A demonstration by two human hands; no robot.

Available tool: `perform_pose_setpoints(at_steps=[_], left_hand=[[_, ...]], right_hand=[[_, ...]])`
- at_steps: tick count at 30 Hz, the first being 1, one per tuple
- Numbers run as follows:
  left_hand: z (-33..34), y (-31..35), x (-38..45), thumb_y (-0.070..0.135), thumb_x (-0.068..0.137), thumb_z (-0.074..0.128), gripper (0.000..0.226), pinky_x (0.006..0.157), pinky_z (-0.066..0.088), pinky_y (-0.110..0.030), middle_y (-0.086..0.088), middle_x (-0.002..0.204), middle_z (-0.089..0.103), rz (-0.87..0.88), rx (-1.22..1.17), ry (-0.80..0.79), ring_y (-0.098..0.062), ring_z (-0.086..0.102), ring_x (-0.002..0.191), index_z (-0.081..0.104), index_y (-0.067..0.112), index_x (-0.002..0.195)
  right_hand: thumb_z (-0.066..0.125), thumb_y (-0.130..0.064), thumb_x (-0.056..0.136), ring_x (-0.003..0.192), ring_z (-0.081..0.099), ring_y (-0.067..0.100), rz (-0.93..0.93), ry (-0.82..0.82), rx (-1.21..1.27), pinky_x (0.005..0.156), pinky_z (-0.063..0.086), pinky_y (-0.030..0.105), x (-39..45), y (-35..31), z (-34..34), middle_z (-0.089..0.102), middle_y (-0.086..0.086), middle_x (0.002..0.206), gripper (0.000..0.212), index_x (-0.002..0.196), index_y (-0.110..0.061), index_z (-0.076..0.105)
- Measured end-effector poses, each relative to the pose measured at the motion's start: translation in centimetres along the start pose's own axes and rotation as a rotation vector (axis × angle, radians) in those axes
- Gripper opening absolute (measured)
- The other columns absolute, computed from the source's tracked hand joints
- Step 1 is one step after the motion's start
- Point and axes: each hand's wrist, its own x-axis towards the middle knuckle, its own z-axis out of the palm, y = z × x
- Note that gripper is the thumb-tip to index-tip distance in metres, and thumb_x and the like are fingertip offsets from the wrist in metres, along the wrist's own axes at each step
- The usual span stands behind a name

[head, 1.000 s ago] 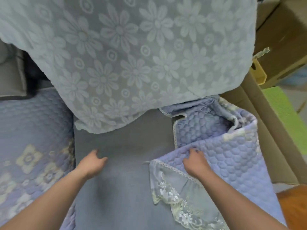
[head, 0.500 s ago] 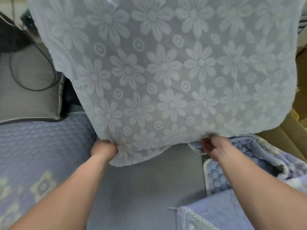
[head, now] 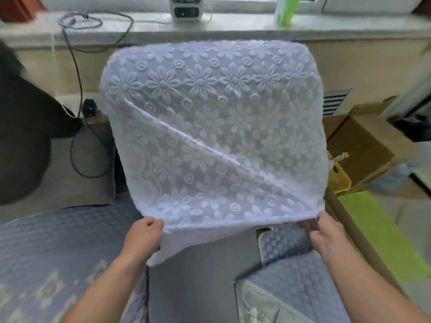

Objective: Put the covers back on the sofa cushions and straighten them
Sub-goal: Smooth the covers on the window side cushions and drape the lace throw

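The lace cover (head: 210, 136) hangs over the upright back cushion, above the bare grey seat (head: 200, 276). Your left hand (head: 143, 238) and right hand (head: 326, 234) each pinch a corner of its lower hem, likely so you can draw out the diagonal crease.
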Motion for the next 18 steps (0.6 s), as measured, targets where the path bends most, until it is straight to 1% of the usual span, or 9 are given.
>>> perform_pose_setpoints(at_steps=[2,4,5,8,11,13,15,16,18], left_hand=[[-0.4,3.5,-2.4,0.013,0.085,0.046,0.022,0.053,0.034,-0.031,-0.006,0.064,0.031,-0.014,-0.172,-0.019,-0.021,0.034,0.059,0.032,0.017,0.069],[-1.2,6.3,-3.6,0.012,0.083,0.045,0.018,0.053,0.039,-0.033,-0.006,0.062,0.035,-0.061,-0.319,0.025,-0.022,0.039,0.057,0.034,0.017,0.068],[-1.4,7.9,-4.4,0.011,0.081,0.045,0.014,0.052,0.044,-0.034,-0.008,0.062,0.042,-0.08,-0.379,0.056,-0.025,0.045,0.057,0.039,0.015,0.068],[-1.7,11.7,-6.0,0.01,0.083,0.043,0.015,0.064,0.059,-0.042,-0.012,0.082,0.065,-0.077,-0.606,0.184,-0.031,0.064,0.071,0.057,0.011,0.08],[-0.1,15.0,-7.9,0.007,0.088,0.039,0.021,0.065,0.055,-0.036,-0.008,0.087,0.064,-0.009,-0.786,0.292,-0.026,0.063,0.072,0.059,0.014,0.085],[1.5,16.3,-9.3,0.011,0.089,0.041,0.018,0.065,0.052,-0.036,-0.008,0.089,0.062,0.062,-0.677,0.367,-0.028,0.062,0.077,0.058,0.013,0.091],[4.0,17.8,-11.6,0.016,0.095,0.044,0.013,0.062,0.045,-0.031,-0.004,0.085,0.058,0.224,-0.338,0.465,-0.026,0.058,0.075,0.053,0.014,0.104],[4.9,18.4,-12.8,0.018,0.098,0.045,0.015,0.058,0.041,-0.03,-0.001,0.082,0.056,0.343,-0.19,0.466,-0.022,0.055,0.07,0.051,0.018,0.112],[6.4,19.8,-14.5,0.023,0.102,0.046,0.028,0.059,0.041,-0.031,0.005,0.079,0.055,0.545,-0.041,0.32,-0.012,0.052,0.064,0.048,0.03,0.129]], right_hand=[[0.052,0.006,0.084,0.089,0.068,0.028,-0.004,-0.043,0.062,0.059,0.061,0.039,-3.4,-4.3,-1.6,0.074,0.015,0.09,0.026,0.105,0.004,0.067],[0.049,0.007,0.08,0.07,0.066,0.022,-0.008,-0.152,0.075,0.056,0.06,0.038,-7.9,-8.3,-1.6,0.065,0.006,0.061,0.014,0.082,-0.002,0.06],[0.047,0.005,0.084,0.061,0.063,0.018,-0.038,-0.204,0.079,0.059,0.06,0.039,-10.0,-10.3,-1.6,0.061,0.003,0.056,0.016,0.077,-0.007,0.055],[0.048,0.001,0.093,0.07,0.065,0.018,-0.177,-0.373,0.128,0.076,0.059,0.036,-13.8,-14.4,-0.5,0.065,0.009,0.076,0.015,0.089,-0.008,0.059],[0.05,-0.002,0.092,0.072,0.063,0.018,-0.276,-0.38,-0.005,0.07,0.052,0.032,-15.4,-16.9,0.7,0.066,0.007,0.079,0.014,0.088,-0.008,0.062],[0.048,-0.016,0.087,0.078,0.06,0.024,-0.318,-0.385,-0.233,0.069,0.049,0.036,-16.0,-17.1,1.7,0.064,0.007,0.083,0.017,0.088,-0.006,0.061],[0.045,-0.026,0.091,0.082,0.058,0.025,-0.325,-0.484,-0.473,0.069,0.047,0.037,-17.0,-17.5,2.3,0.06,0.007,0.088,0.02,0.088,-0.01,0.058],[0.045,-0.027,0.095,0.08,0.055,0.022,-0.326,-0.542,-0.542,0.068,0.045,0.036,-17.7,-17.5,2.8,0.057,0.005,0.088,0.019,0.086,-0.013,0.054],[0.049,-0.029,0.1,0.077,0.052,0.018,-0.359,-0.643,-0.574,0.068,0.044,0.034,-19.1,-17.6,4.2,0.056,0.003,0.088,0.017,0.09,-0.015,0.054]])
